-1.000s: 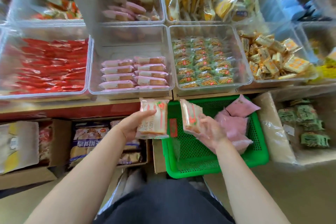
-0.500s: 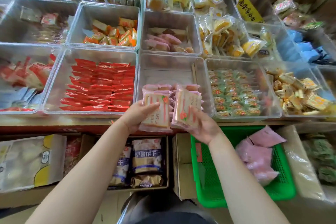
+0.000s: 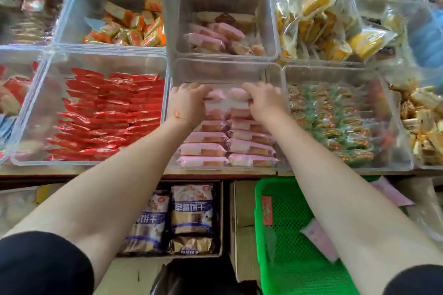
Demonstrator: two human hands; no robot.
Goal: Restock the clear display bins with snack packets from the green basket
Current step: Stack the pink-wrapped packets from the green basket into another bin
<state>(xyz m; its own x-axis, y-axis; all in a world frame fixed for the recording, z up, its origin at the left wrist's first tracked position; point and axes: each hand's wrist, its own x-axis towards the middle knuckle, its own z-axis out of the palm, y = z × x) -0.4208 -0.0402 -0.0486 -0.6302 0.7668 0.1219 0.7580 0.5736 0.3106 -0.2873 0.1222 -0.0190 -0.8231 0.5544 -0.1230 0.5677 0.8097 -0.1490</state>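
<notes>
Left hand (image 3: pixel 189 103) and right hand (image 3: pixel 262 100) each grip pink packets (image 3: pixel 227 97) inside the clear bin (image 3: pixel 275 74) on a crowded shelf.

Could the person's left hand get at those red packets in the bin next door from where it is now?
Probably yes. The left hand is in the pink-packet bin, gripping a pink packet. The red packets lie uncovered in the open-topped neighbouring bin; only the clear wall between stands in the way, so it must let go and lift over.

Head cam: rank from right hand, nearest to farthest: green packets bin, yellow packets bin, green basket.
From the right hand:
1. green packets bin, right beside it.
2. yellow packets bin, behind, up right.
3. green basket, below the shelf, near the person.
</notes>
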